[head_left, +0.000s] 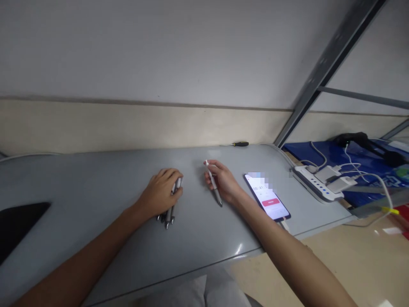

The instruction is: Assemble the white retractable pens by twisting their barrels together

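On the grey table [105, 183], my left hand [161, 192] is closed over a bunch of pens [168, 217]. Their dark metallic tips stick out below the palm and their upper ends show between fingers and thumb; the rest is hidden under the hand. To the right, my right hand [220, 179] grips a single ballpoint pen [214, 187] with a white top and a grey grip. This pen slants, its tip pointing down toward the table's front edge and its white end up by my thumb and fingertips.
A phone [268, 198] with a lit timer screen lies beside my right forearm. Farther right are a white power strip [316, 184] with chargers and cables. A screwdriver [240, 144] rests by the wall, and a black flat object [22, 226] sits at the left.
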`<state>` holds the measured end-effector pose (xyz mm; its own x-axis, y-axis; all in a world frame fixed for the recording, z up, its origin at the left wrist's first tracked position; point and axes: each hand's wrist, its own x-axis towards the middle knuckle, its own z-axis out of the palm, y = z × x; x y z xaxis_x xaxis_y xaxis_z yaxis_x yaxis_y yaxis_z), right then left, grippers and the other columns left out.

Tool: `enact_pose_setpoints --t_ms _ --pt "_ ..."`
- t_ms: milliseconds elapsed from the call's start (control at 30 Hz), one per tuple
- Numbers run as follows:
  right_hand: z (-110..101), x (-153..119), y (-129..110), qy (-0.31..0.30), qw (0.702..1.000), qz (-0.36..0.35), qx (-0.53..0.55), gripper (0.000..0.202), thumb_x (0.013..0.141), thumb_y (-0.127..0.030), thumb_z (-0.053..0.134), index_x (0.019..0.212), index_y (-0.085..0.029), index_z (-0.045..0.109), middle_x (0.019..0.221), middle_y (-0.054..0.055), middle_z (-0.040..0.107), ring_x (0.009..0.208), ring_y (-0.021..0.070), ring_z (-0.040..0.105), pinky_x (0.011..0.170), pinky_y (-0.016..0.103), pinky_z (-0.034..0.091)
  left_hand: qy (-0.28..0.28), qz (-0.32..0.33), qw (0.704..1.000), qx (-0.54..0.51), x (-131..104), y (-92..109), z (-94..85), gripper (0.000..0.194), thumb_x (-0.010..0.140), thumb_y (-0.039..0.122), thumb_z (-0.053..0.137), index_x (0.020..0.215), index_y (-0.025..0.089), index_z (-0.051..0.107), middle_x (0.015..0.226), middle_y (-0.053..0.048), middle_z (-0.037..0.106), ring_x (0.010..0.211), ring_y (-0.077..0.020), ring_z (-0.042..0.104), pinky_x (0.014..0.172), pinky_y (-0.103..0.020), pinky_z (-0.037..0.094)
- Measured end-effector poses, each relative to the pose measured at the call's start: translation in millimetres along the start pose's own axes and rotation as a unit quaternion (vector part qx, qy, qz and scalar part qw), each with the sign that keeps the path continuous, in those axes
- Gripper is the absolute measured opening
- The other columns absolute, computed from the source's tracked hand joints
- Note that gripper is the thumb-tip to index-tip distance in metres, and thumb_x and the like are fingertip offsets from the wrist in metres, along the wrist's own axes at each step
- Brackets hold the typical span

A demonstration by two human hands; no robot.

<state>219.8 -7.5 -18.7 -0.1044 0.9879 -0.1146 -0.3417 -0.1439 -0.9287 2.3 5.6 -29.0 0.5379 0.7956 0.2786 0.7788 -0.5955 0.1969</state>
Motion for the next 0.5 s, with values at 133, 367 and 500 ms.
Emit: enact_pose_setpoints --t_ms 133,367,500 --pt "-5 3 4 0.045 0.976 -0.076 -0.201 0.018 0.077 -0.031 0.060 0.090 -0.019 0.057 0.065 -0.004 0.054 0.060 0.0128 0.051 0.057 0.025 0.040 0.003 -0.002 1.000 -0.004 -1 1 -2.2 0.025 0.083 0.023 0.050 0.107 0.020 0.058 0.114 -0.008 0.062 0.110 -0.0280 0.052 0.098 -0.046 0.041" --pt "-15 6 11 0.140 0.820 -0.167 -0.530 0.009 0.074 -0.020 0.060 0.083 -0.018 0.063 0.080 0.003 0.064 0.074 0.0166 0.054 0.068 0.029 0.038 0.019 -0.003 1.000 -0.006 -1 2 -3.3 0.026 0.083 0.026 0.052 0.107 0.021 0.059 0.115 -0.008 0.062 0.110 -0.0287 0.052 0.097 -0.047 0.041" --pt "-16 4 7 0.169 0.759 -0.144 -0.612 0.011 0.077 -0.019 0.058 0.086 -0.017 0.064 0.090 0.010 0.067 0.087 0.0227 0.056 0.073 0.033 0.039 0.004 0.000 1.000 -0.006 -1 1 -4.3 0.025 0.083 0.025 0.052 0.106 0.021 0.061 0.114 -0.007 0.063 0.110 -0.0281 0.052 0.096 -0.046 0.041"
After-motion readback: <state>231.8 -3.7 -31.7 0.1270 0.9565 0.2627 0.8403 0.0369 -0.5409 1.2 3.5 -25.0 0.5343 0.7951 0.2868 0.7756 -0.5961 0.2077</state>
